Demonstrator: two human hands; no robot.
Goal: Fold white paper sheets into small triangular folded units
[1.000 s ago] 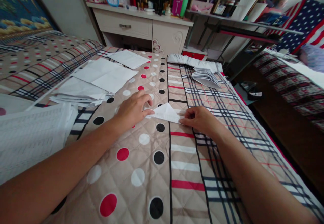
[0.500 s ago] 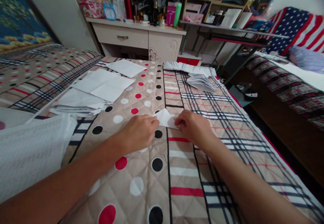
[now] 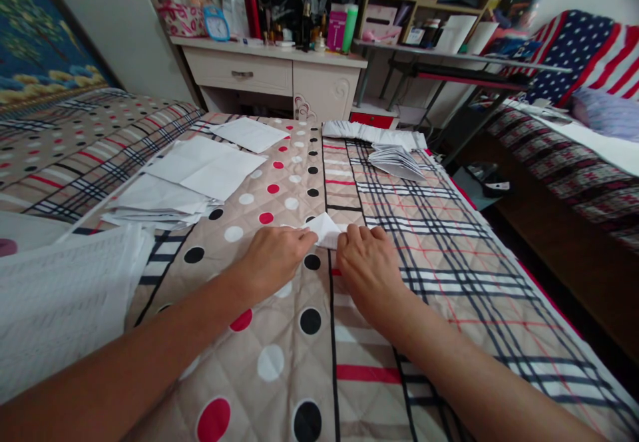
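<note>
Pressing slowly and evenly should help the folds stay neat: the folded paper (image 3: 326,231) lies on the bed cover (image 3: 372,402), the left hand (image 3: 274,259) pinching one end, the right hand (image 3: 370,263) curled over the other, its grip hidden, so I can't tell if it pinches

The right hand (image 3: 372,270) has rolled knuckles-up at the folded paper (image 3: 325,231).

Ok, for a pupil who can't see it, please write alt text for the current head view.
A person's left hand grips one end of a folded white paper on a patterned bedspread, while the right hand covers the other end. White sheets lie at left, a fanned paper stack at right, and a pale dresser stands beyond.
</note>
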